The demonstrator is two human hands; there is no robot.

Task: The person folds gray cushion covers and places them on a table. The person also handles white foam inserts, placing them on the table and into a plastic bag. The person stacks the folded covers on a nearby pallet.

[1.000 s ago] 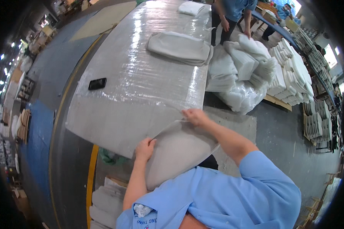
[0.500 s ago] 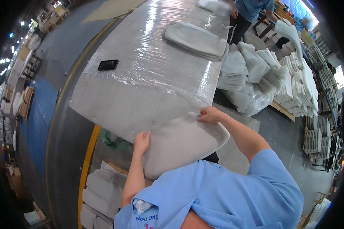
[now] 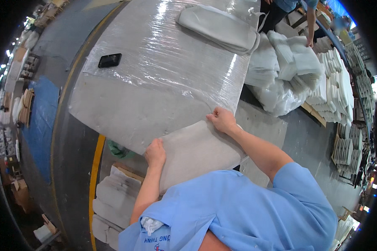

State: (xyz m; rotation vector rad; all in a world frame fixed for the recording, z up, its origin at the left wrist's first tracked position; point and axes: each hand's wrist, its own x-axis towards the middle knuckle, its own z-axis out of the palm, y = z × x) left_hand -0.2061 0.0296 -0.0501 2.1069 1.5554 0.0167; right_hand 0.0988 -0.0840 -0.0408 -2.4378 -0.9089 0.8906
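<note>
A light grey fabric-covered cushion (image 3: 199, 148) lies between my hands, its near part against my blue shirt. My left hand (image 3: 155, 154) is closed on its left far corner, by the table edge. At the cushion's right far corner, my right hand (image 3: 223, 120) pinches the fabric edge with thumb and fingers. The cushion's far side rests against the front of the table (image 3: 125, 108), which is covered in grey material and clear plastic film. My own body hides the cushion's lower part.
A black phone (image 3: 109, 60) and a stack of grey cushions (image 3: 218, 28) lie on the table. Right of it stand bagged white padding pieces (image 3: 280, 92), where a co-worker's hand (image 3: 309, 43) touches the pile. Grey pieces (image 3: 116, 194) are stacked low at left.
Both hands still grip the cushion, whose far edge has shifted slightly left. The co-worker's raised white piece has come down onto the pile. My view has tilted a little.
</note>
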